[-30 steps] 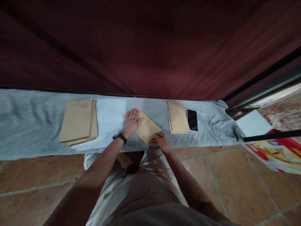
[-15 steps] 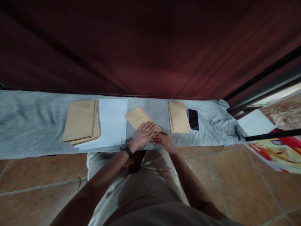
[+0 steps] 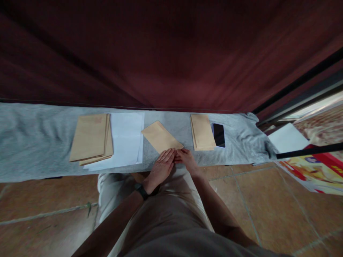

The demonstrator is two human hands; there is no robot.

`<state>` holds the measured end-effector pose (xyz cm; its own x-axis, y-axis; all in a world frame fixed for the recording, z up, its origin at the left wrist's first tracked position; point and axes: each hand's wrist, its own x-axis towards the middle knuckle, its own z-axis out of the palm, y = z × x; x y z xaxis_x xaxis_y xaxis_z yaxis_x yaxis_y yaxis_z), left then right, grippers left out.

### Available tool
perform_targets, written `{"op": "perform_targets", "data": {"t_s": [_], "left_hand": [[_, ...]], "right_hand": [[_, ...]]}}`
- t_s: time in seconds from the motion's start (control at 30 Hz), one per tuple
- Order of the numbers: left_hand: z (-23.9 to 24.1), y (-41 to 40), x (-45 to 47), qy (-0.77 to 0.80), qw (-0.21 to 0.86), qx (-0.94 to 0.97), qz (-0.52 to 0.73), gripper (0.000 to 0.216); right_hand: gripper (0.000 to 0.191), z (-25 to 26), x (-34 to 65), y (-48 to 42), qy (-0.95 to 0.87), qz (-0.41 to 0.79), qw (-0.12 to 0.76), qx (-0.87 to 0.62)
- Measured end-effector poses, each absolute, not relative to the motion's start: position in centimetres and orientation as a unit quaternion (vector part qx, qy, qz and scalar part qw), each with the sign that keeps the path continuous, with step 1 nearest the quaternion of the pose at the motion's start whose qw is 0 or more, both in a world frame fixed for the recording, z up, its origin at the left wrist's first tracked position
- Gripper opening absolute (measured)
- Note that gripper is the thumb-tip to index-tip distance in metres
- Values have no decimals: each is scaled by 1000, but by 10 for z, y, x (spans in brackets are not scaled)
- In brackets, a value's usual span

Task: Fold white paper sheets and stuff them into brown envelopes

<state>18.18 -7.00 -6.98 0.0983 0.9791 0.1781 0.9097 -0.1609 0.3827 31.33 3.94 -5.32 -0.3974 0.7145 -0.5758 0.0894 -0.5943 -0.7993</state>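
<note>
A tan envelope [image 3: 160, 137] lies slanted on the grey cloth [image 3: 34, 139] in front of me. My left hand [image 3: 160, 167], with a dark band at the wrist, lies flat with fingers stretched out, its fingertips on the envelope's near corner. My right hand [image 3: 187, 159] rests beside it at the same corner, fingers bent down onto the paper edge. Left of the envelope lie white sheets [image 3: 125, 137] and a stack of tan envelopes [image 3: 89, 137]. A second, narrower envelope stack [image 3: 202, 132] lies to the right.
A dark phone [image 3: 219, 135] lies beside the right stack. A dark red curtain [image 3: 171, 53] hangs behind the cloth. White paper [image 3: 288, 137] and a colourful printed sheet [image 3: 313, 171] lie at the far right. Brown floor tiles [image 3: 254, 203] and my legs fill the foreground.
My left hand slid flat across the envelope from its far end back to the near corner. My right hand stayed at that corner.
</note>
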Motion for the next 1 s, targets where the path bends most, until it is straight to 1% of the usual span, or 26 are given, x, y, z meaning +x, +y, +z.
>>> {"op": "perform_targets", "data": {"t_s": [0.13,0.33,0.5,0.63,0.7,0.83,0.9,1.0], "left_hand": [[-71,-82,191,648,86,729,204,59],[-63,-89,194,629,110,734,231,70],[-44,-73,193,634,152,683,328,67],[-33,-53,191,649,213,596,422,60],[-29,-45,190,649,258,545,464,58],[-17,-33,191,614,377,422,551,61],[-9,-30,194,581,427,362,591,63],[1,-25,196,542,463,285,641,62]], "right_hand": [[32,-52,310,33,-394,718,247,-518],[38,-46,311,28,-415,698,315,-492],[37,-29,310,37,-456,663,375,-460],[36,-14,313,43,-561,568,404,-446],[36,-10,316,43,-628,503,393,-447],[33,-10,319,36,-742,376,326,-448],[32,-12,319,31,-799,313,300,-417],[38,-16,320,25,-859,228,281,-362]]}}
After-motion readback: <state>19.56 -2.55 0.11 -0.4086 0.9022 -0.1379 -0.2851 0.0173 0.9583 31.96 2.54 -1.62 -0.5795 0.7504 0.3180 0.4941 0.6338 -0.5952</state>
